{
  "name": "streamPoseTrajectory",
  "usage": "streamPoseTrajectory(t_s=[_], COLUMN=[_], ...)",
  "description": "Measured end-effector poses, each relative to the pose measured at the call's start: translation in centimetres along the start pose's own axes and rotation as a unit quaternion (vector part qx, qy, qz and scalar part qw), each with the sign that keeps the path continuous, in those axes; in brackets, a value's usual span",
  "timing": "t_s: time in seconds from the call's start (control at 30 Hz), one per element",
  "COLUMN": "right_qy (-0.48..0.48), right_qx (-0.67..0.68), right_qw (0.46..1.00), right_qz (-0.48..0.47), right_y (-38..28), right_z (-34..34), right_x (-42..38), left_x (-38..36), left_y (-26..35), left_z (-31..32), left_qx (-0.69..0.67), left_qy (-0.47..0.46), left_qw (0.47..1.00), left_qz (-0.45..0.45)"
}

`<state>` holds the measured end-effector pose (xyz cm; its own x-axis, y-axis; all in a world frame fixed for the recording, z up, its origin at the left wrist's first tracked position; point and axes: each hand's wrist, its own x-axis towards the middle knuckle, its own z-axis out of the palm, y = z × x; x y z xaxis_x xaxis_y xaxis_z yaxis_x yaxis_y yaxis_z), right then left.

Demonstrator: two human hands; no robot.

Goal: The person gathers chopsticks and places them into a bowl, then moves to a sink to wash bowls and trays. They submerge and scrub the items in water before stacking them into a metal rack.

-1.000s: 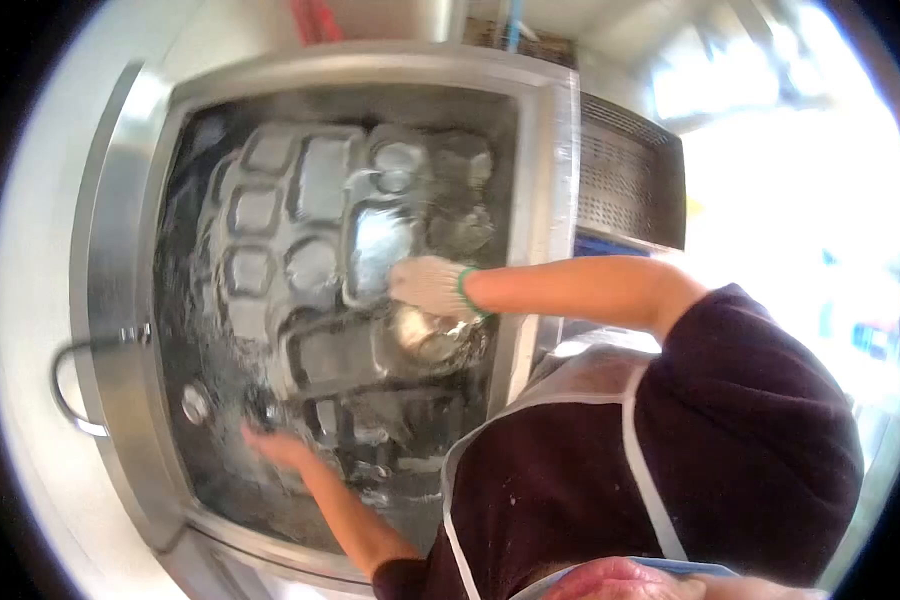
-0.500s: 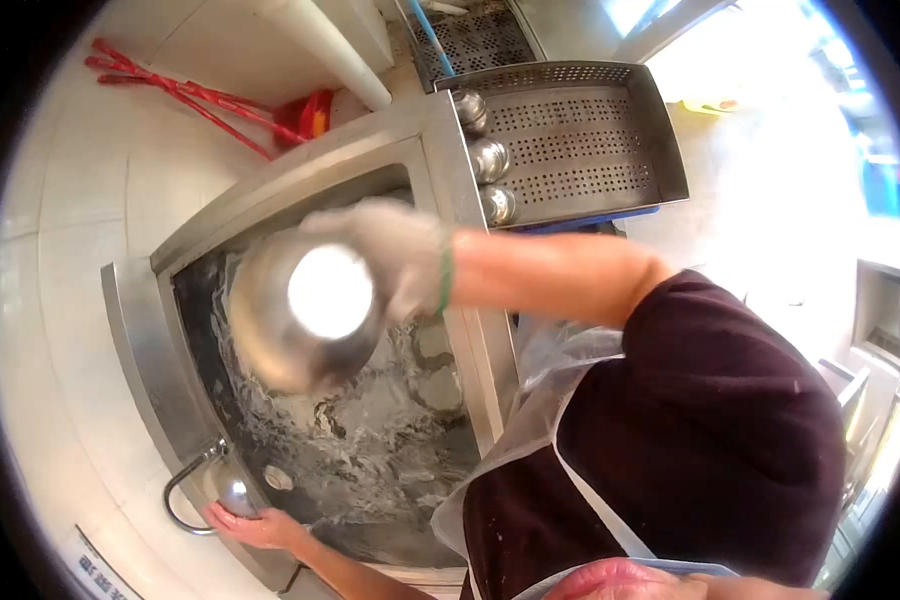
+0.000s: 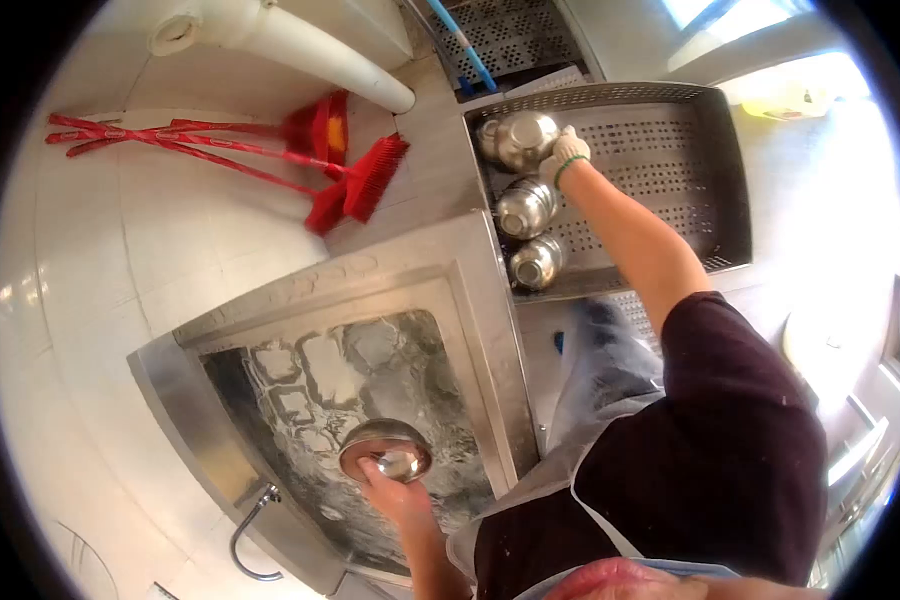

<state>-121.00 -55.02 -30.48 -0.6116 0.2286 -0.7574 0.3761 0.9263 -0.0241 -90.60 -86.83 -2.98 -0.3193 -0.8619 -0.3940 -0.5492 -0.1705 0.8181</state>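
Note:
My bare left hand grips a shiny metal bowl by its rim, tilted just above the water in the steel sink. My right hand, in a pale knit glove with a green cuff, is at the rim of another metal bowl in the perforated metal tray. The fingers curl over that bowl's edge. Along the tray's near side lie more nested metal bowls on their sides, one group in the middle and another at the corner.
A curved faucet stands at the sink's lower left edge. Red brooms lean by the tiled wall, near a white pipe. Behind the tray are a blue pole and another perforated tray.
My right hand has carried its bowl from over the sink to the tray's far left corner. My left hand has moved from beside the faucet to over the water with its bowl.

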Motion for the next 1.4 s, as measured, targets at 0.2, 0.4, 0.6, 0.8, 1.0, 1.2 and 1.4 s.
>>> streamPoseTrajectory(t_s=[0.2,0.4,0.6,0.8,1.0,1.2,1.4], right_qy=[0.113,0.146,-0.056,-0.375,-0.296,0.273,0.339], right_qx=[0.672,0.402,0.53,0.838,0.821,0.356,0.161], right_qw=[0.72,0.903,0.757,0.373,0.478,0.828,0.808], right_qz=[0.13,-0.022,-0.379,-0.133,-0.099,-0.338,-0.454], right_y=[-5.9,-2.6,3.5,5.8,5.3,2.4,-0.2], right_z=[2.5,1.3,-6.1,-5.9,-7.2,-10.4,-11.1], right_x=[5.9,2.1,-18.4,-24.8,-26.5,-27.0,-24.6], left_x=[-0.5,0.0,-0.6,-4.6,-5.0,-3.3,-5.0], left_y=[1.5,3.9,8.0,5.6,5.9,8.9,9.8], left_z=[2.0,6.7,15.3,21.9,21.7,22.1,22.2], left_qx=[0.055,0.063,0.084,0.149,0.153,0.244,0.271], left_qy=[-0.18,-0.168,-0.299,-0.346,-0.356,-0.398,-0.345], left_qw=[0.978,0.947,0.652,0.458,0.538,0.743,0.633], left_qz=[0.095,0.268,0.691,0.805,0.748,0.479,0.638])
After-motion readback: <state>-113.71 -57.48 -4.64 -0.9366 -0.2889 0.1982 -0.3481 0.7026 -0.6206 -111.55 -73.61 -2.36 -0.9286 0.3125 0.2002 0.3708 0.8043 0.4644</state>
